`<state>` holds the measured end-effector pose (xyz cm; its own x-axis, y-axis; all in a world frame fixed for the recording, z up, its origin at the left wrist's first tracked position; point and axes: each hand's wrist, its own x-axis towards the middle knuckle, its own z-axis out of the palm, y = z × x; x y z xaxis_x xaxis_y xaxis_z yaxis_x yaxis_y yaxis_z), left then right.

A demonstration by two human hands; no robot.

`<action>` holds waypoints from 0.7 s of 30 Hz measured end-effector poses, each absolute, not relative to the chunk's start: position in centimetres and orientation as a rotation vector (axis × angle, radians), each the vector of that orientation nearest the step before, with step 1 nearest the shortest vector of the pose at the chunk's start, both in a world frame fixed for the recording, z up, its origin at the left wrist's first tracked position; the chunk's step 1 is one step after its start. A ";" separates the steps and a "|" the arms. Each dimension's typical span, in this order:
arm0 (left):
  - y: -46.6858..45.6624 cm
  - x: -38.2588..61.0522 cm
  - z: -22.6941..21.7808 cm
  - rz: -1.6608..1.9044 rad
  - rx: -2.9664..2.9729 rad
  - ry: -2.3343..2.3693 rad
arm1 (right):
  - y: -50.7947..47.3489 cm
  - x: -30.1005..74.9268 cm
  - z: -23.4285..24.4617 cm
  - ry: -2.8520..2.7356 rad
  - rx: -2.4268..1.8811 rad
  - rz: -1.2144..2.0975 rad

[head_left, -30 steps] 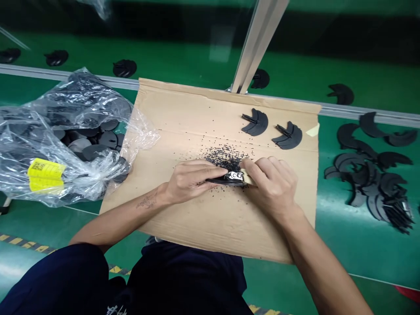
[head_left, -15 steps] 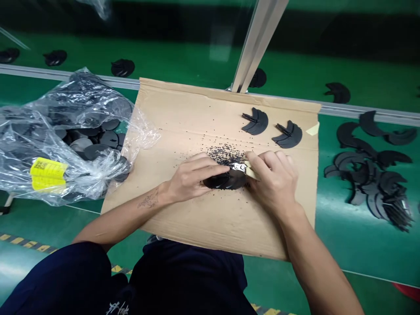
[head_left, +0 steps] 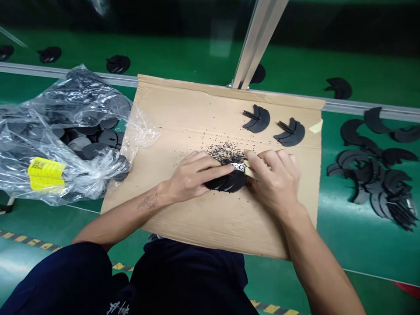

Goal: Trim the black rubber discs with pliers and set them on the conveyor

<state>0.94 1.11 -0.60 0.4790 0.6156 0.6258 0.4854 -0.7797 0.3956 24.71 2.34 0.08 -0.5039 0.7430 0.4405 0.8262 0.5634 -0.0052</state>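
Observation:
My left hand [head_left: 193, 175] is closed on a stack of black crescent-shaped plastic parts [head_left: 228, 181] and holds it down on a brown cardboard sheet [head_left: 183, 113]. At the stack's upper right edge, my right hand [head_left: 274, 177] grips a small cutting tool with a metal tip [head_left: 240, 166] and a pale handle. The tip touches the stack. A heap of black shavings [head_left: 223, 153] lies on the cardboard just beyond the hands.
Two small fanned stacks of black parts [head_left: 257, 120] [head_left: 290, 133] lie at the cardboard's far right. A clear plastic bag [head_left: 59, 131] of black discs with a yellow label sits left. Loose black parts [head_left: 377, 175] are piled on the green table at right. A metal rail [head_left: 65, 74] and a slanted post [head_left: 256, 43] lie behind.
The stack has tilted from nearly edge-on to showing its flat face. Both hands have shifted slightly up on the cardboard, and the tool tip stays at the stack's edge.

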 end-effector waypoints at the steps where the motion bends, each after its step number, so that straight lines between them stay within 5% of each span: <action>1: 1.1 0.8 -0.6 1.147 2.591 0.966 | 2.3 24.7 0.1 -2.415 -1.278 -0.293; 12: 2.3 0.0 1.2 1.040 2.228 1.121 | 3.0 25.6 0.5 -2.368 -1.318 -0.287; 21: 17.8 -4.4 3.9 0.784 2.443 1.631 | 2.3 24.9 0.1 -2.342 -1.223 -0.119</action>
<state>-4.40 17.77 3.94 0.2932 0.8859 0.3595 0.8338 -0.4209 0.3571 24.91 2.34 0.11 -0.4773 0.7483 0.4607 0.7911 0.5942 -0.1454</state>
